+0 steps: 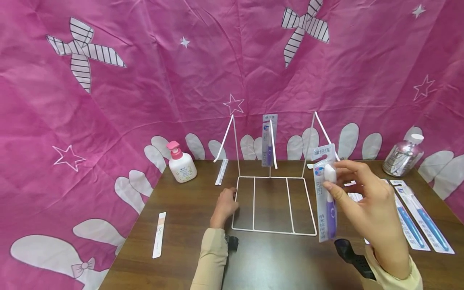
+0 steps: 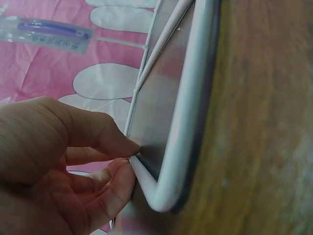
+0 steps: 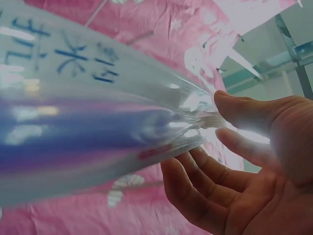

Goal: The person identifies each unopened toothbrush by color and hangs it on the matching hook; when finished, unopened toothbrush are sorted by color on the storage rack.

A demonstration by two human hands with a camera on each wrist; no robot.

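My right hand point(image 1: 373, 203) pinches a packaged purple toothbrush point(image 1: 322, 213) near its upper part, the pack upright at the front right of a white wire rack point(image 1: 273, 232). In the right wrist view the thumb and fingers of the hand point(image 3: 254, 161) press the clear toothbrush pack point(image 3: 98, 132) from both sides. My left hand point(image 1: 225, 205) holds the left side of the rack's base. The left wrist view shows that hand point(image 2: 73, 147) pinching the thin base wire point(image 2: 144, 174). Another packaged purple toothbrush point(image 1: 266, 149) hangs on the rack's middle hook.
Packaged blue toothbrushes point(image 1: 422, 215) lie on the table at right, near a clear bottle with a white cap point(image 1: 404, 157). A white pump bottle point(image 1: 182, 167) stands back left. Flat narrow packets point(image 1: 159, 235) lie at left. The rack's side hooks point(image 1: 224, 138) jut forward.
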